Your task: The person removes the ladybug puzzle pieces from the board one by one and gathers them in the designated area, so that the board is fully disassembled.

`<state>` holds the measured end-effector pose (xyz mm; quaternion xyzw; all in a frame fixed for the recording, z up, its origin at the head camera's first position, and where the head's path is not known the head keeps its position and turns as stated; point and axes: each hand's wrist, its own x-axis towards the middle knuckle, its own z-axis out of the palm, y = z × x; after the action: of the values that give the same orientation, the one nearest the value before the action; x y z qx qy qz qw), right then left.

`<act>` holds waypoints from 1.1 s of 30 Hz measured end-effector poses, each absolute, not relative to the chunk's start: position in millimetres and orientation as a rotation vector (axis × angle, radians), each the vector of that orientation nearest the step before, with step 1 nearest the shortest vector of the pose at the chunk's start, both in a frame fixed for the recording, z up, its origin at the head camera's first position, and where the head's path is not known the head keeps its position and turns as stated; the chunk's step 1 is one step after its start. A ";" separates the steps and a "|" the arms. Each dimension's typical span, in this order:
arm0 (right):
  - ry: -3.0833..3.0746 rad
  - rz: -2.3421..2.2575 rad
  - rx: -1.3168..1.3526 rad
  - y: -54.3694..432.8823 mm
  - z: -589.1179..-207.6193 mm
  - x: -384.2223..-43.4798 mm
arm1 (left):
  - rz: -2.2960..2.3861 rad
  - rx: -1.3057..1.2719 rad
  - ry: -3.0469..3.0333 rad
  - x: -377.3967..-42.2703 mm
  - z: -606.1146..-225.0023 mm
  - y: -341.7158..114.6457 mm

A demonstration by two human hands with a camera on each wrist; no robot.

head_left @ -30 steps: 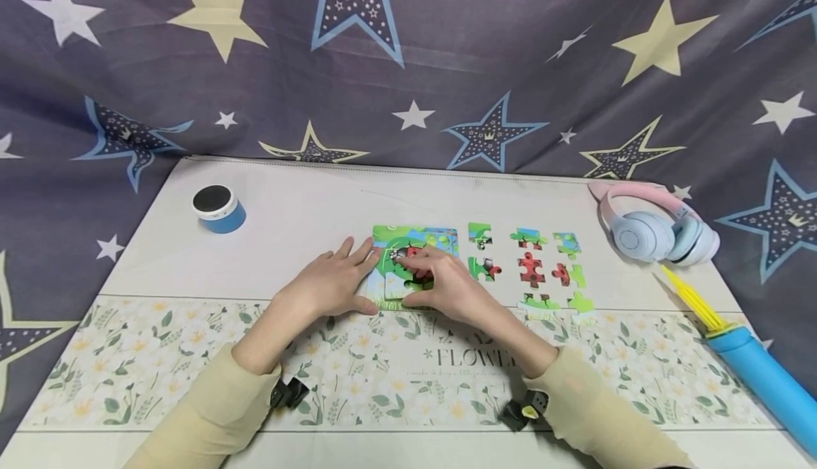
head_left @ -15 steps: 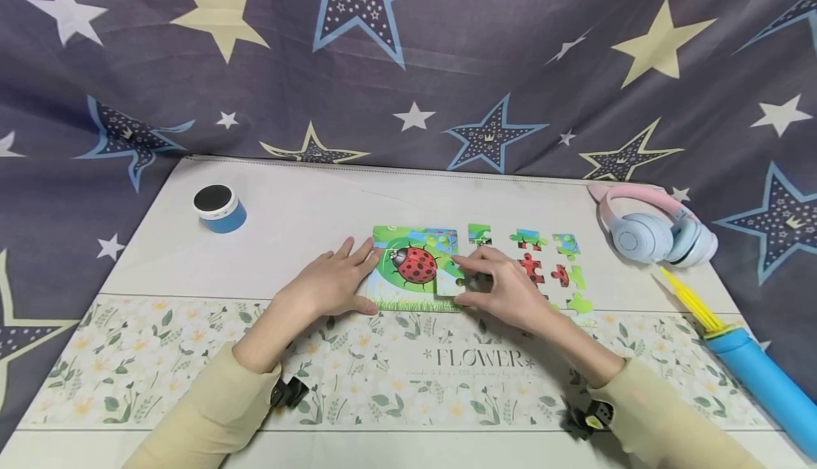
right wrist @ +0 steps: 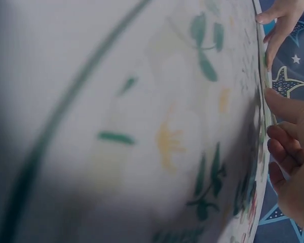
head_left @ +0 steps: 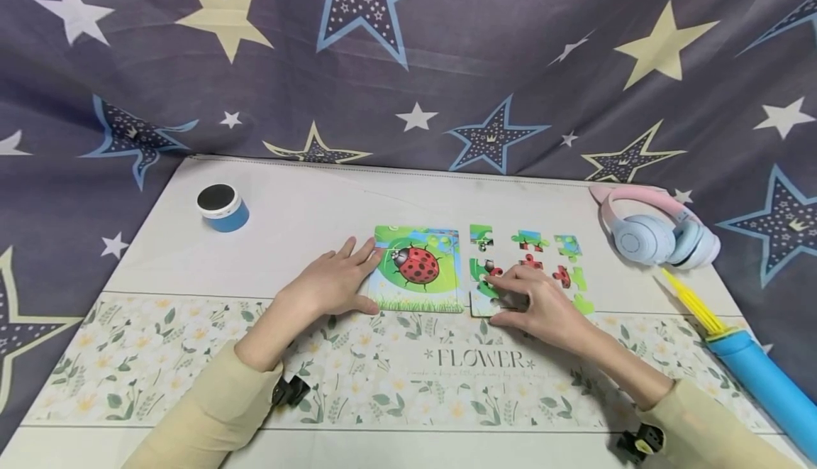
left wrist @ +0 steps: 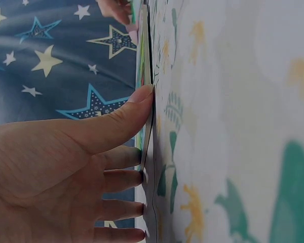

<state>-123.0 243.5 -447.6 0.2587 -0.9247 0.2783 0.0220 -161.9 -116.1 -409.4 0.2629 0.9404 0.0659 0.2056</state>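
A square puzzle board (head_left: 406,295) with a ladybug picture lies flat on the table. My left hand (head_left: 330,281) rests at its left edge, fingers spread, and the left wrist view shows the thumb (left wrist: 122,117) touching the board's edge. Right of the board, my right hand (head_left: 545,306) pinches a corner puzzle piece (head_left: 482,304) between thumb and fingers, low over the table. Around it lie loose pieces, among them a green corner piece (head_left: 480,235), a blue-and-green piece (head_left: 530,240) and a red one (head_left: 562,276). The right hand partly covers some of them.
At the back left stands a blue round speaker-like jar (head_left: 223,208) with a dark top. Pink and blue headphones (head_left: 645,237) lie at the right, near a blue pump (head_left: 759,373) with a yellow nozzle. A star-patterned curtain (head_left: 408,86) hangs behind the table's far edge.
My right hand has moved right, drawing the corner piece from over the ladybug board to the lower left of the loose pieces. The left hand has stayed put.
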 end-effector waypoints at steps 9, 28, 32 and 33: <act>-2.852 0.762 0.850 247.1 -452.6 -123.5 | 0.184 0.726 2.621 -161.3 -410.1 -118.2; -2.751 0.667 0.915 250.0 -452.7 -123.1 | 0.192 0.706 2.605 -160.8 -410.5 -120.7; -2.709 0.694 0.871 254.7 -448.9 -125.0 | 0.199 0.714 2.602 -162.8 -410.3 -118.6; -2.692 0.712 0.858 256.4 -447.0 -126.5 | 0.203 0.716 2.601 -163.3 -410.2 -117.9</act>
<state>-126.5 256.4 -447.0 0.2925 -0.9179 0.2427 0.1136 -163.3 -117.9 -410.2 0.2583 0.9387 0.0734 0.2163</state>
